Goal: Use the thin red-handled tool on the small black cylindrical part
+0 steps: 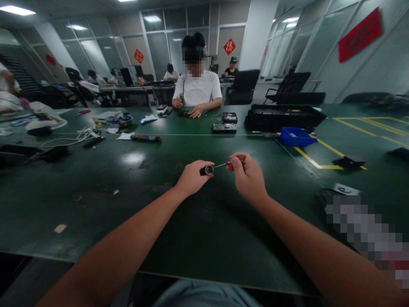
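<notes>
My left hand (194, 177) is closed around a small black cylinder (207, 170), whose round open end with a silvery rim faces me. My right hand (248, 177) grips a screwdriver (220, 165) by its reddish handle. The thin metal shaft points left and its tip reaches the edge of the cylinder; whether it touches, I cannot tell. Both hands are above the green tabletop (191, 238). My fingers hide most of the cylinder's body and much of the handle.
Across the table a person (198, 87) in a white shirt works with a tool. Hard drives (224, 127), a black case (284, 117), a blue bin (297, 137) and an electric screwdriver (146, 138) lie beyond my hands. At left are a white cable (75, 138) and dark parts.
</notes>
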A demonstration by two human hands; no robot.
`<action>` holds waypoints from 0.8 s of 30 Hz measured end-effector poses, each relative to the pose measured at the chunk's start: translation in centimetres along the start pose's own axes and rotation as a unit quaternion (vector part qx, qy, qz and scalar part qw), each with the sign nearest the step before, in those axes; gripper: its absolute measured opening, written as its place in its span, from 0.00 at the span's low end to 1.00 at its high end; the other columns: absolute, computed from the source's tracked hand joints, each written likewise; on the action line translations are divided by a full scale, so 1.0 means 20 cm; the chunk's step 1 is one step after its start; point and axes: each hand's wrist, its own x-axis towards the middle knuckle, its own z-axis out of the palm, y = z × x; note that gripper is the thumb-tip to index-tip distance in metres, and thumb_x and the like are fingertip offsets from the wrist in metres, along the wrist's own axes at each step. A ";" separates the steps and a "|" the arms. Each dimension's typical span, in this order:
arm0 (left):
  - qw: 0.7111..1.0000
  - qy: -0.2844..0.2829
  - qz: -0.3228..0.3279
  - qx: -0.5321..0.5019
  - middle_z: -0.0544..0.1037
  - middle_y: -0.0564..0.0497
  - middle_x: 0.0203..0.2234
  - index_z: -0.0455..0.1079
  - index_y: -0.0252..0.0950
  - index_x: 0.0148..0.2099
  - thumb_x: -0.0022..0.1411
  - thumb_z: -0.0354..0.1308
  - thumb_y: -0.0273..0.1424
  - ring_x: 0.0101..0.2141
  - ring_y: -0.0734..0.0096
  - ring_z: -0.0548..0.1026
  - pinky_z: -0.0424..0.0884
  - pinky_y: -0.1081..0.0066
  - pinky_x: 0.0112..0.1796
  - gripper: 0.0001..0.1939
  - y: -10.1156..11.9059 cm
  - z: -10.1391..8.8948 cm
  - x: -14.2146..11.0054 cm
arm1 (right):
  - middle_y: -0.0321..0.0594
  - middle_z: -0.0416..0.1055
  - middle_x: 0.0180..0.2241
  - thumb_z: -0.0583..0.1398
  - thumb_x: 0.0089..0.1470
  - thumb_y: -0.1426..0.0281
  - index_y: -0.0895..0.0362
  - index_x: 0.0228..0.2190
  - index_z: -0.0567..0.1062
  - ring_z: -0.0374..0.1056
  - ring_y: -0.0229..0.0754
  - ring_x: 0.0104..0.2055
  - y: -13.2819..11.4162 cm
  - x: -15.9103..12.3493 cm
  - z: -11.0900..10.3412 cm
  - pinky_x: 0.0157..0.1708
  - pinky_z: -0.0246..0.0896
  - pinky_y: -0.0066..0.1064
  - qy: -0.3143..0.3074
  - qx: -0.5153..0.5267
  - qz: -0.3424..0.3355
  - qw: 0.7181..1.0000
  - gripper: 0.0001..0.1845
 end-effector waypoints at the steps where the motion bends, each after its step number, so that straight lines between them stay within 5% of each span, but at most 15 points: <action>1: 1.000 0.000 0.000 0.000 0.81 0.49 0.44 0.76 0.39 0.50 0.56 0.67 0.24 0.45 0.65 0.78 0.73 0.64 0.48 0.19 0.00 0.00 0.00 | 0.40 0.77 0.31 0.53 0.65 0.60 0.55 0.39 0.71 0.74 0.42 0.32 0.00 0.00 0.00 0.35 0.66 0.35 -0.005 -0.010 -0.009 1.000 0.12; 10: 1.000 0.000 -0.002 -0.013 0.80 0.49 0.45 0.76 0.39 0.50 0.56 0.67 0.24 0.45 0.65 0.77 0.72 0.63 0.49 0.18 -0.01 0.00 -0.01 | 0.35 0.71 0.21 0.63 0.57 0.55 0.54 0.26 0.71 0.63 0.37 0.20 -0.04 -0.03 -0.03 0.23 0.55 0.30 -0.035 -0.168 -0.086 0.981 0.17; 18: 1.000 0.013 -0.011 0.007 0.81 0.49 0.44 0.76 0.40 0.50 0.55 0.68 0.24 0.46 0.63 0.77 0.72 0.61 0.50 0.19 -0.02 0.00 0.00 | 0.41 0.74 0.33 0.54 0.62 0.68 0.54 0.38 0.71 0.71 0.44 0.35 -0.07 -0.03 -0.04 0.37 0.63 0.36 -0.113 -0.146 -0.135 0.973 0.06; 24: 1.000 0.011 -0.014 0.008 0.81 0.50 0.44 0.76 0.40 0.50 0.55 0.68 0.24 0.46 0.64 0.77 0.72 0.62 0.50 0.20 -0.01 0.00 -0.01 | 0.41 0.75 0.34 0.54 0.63 0.66 0.54 0.39 0.71 0.72 0.44 0.36 -0.05 -0.04 -0.02 0.38 0.65 0.37 -0.058 -0.062 -0.069 0.994 0.08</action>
